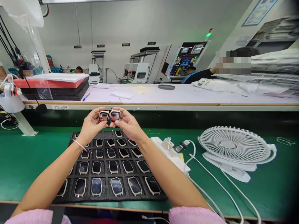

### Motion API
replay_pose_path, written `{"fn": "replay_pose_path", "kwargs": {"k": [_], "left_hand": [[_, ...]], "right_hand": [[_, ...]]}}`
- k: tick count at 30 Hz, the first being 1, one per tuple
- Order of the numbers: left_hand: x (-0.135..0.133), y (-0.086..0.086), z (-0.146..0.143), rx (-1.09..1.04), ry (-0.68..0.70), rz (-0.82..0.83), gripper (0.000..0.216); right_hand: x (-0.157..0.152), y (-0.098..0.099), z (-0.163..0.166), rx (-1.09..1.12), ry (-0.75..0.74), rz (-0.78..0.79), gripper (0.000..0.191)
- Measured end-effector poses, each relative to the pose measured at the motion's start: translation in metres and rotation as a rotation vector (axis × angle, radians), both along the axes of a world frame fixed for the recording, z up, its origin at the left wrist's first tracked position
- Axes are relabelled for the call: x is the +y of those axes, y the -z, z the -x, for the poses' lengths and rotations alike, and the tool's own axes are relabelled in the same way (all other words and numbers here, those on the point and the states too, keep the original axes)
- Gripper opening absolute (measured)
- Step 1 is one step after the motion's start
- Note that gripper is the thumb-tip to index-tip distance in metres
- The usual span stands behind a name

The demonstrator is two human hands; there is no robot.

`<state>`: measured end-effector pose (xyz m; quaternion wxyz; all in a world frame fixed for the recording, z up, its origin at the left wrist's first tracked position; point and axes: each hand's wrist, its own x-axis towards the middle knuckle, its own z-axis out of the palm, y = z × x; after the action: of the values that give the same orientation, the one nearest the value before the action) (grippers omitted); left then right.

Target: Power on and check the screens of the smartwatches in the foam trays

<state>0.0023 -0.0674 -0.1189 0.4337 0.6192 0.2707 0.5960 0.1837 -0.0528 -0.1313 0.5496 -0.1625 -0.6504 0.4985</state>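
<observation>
My left hand pinches a smartwatch body with a pale frame, its thumb along the lower edge. A second smartwatch body is gripped by my right hand. Both are held upright side by side above the far edge of the tray, faces towards me, with reflections on their dark glass. They look to be touching or nearly so. Below my forearms lies a black foam tray with rows of strapless watch bodies, such as one watch body in the front row. My forearms hide parts of the tray's sides.
A white fan and a power strip with plugs and trailing cables stand at right on the green bench. Behind is a raised shelf holding foam sheets and plastic-wrapped bags. Other people sit beyond.
</observation>
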Motion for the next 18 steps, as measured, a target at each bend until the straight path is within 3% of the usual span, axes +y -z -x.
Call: {"fn": "replay_pose_path", "kwargs": {"k": [4, 8, 18], "left_hand": [[-0.005, 0.045, 0.006, 0.020, -0.003, 0.170, 0.056], [-0.005, 0.072, 0.008, 0.028, -0.019, 0.287, 0.055], [-0.005, 0.083, 0.009, 0.045, -0.043, 0.324, 0.048]], "right_hand": [[-0.003, 0.049, 0.006, 0.005, 0.002, 0.156, 0.048], [-0.003, 0.076, 0.008, -0.007, -0.016, 0.291, 0.044], [-0.001, 0.090, 0.003, -0.035, -0.046, 0.339, 0.038]]}}
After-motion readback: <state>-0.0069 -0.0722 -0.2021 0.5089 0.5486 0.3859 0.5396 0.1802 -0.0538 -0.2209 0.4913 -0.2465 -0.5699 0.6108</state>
